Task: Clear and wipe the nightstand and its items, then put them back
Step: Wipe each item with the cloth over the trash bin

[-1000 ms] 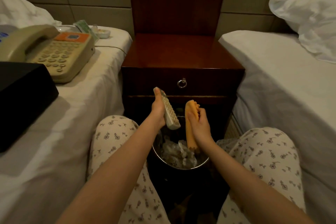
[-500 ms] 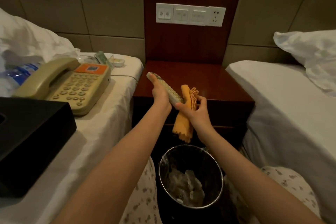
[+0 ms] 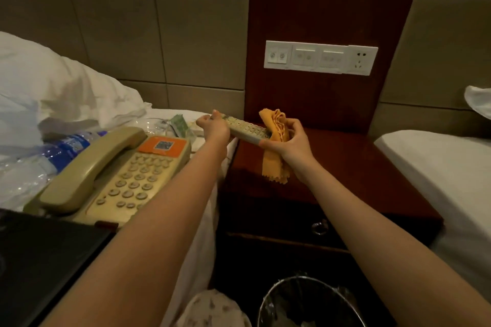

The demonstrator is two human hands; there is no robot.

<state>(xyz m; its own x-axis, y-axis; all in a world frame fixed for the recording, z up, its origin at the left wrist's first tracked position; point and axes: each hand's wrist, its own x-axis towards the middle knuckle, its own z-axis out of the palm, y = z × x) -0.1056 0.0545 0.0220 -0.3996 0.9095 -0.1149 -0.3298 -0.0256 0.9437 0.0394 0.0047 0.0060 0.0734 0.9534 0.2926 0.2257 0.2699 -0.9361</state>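
Nightstand (image 3: 345,167) of dark red wood sits directly under and beyond the right hand (image 3: 292,143), its glossy top running from below the wrist out to the right. Both hands are raised above the nightstand's left edge and neither rests on it.

The left hand (image 3: 215,127) has its fingers curled round the far left end of a pale remote control (image 3: 245,127), which lies nearly level between the two hands with its buttons up. The right hand is closed on a bunched orange cloth (image 3: 275,167). The cloth is folded over the remote control's right end, its zigzag hem hangs below the palm, and the thumb lies under that end.

To the left of the left hand lies a bed (image 3: 202,247) with a white sheet. A beige telephone (image 3: 132,175) with an orange label sits on it just beside the left forearm. Beyond the telephone lie a blue-labelled water bottle (image 3: 66,145) in clear plastic wrap and a white pillow (image 3: 53,87). A small green packet (image 3: 179,123) lies close behind the left hand's knuckles. A black box (image 3: 39,260) sits at the near left, below the forearm.

Above the right hand, a white switch and socket panel (image 3: 320,57) is fixed to the wooden back board. Below the right forearm, the drawer front carries a metal ring pull (image 3: 318,227). A round metal bin (image 3: 305,302) with crumpled plastic inside stands on the floor between the two arms. Another white bed (image 3: 438,167) lies to the right of the right arm.
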